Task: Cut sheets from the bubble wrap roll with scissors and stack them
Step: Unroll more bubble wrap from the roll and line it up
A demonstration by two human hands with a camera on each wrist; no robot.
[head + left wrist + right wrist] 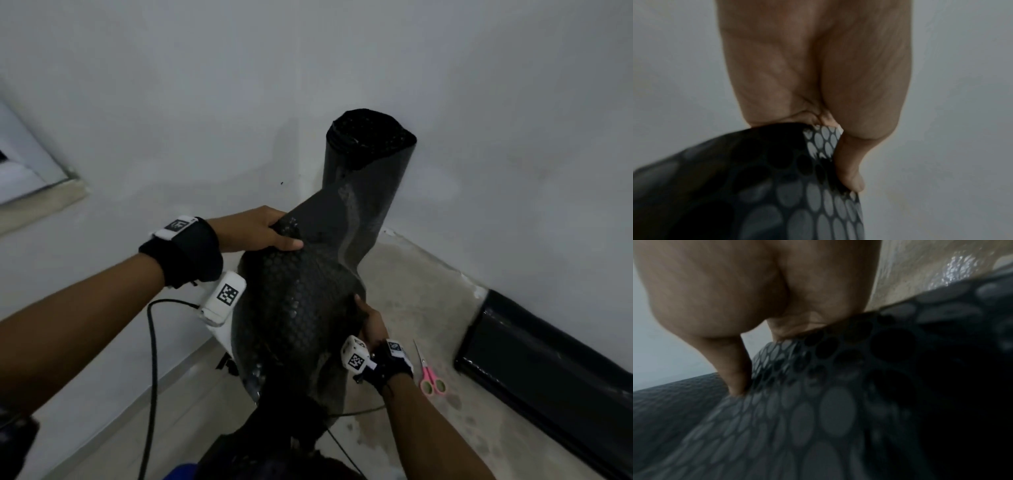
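A black bubble wrap roll stands upright in the corner of the room. A loose length of bubble wrap runs from it toward me, twisted and sagging. My left hand pinches the sheet's upper left edge, thumb on top; the left wrist view shows the thumb pressing the bubble wrap. My right hand grips the sheet's right edge lower down, and in the right wrist view the thumb lies on the bubble wrap. Pink-handled scissors lie on the floor right of my right wrist.
White walls meet at the corner behind the roll. A second dark roll or folded black plastic lies on the floor along the right wall. A black cable hangs below my left wrist. The beige floor is stained.
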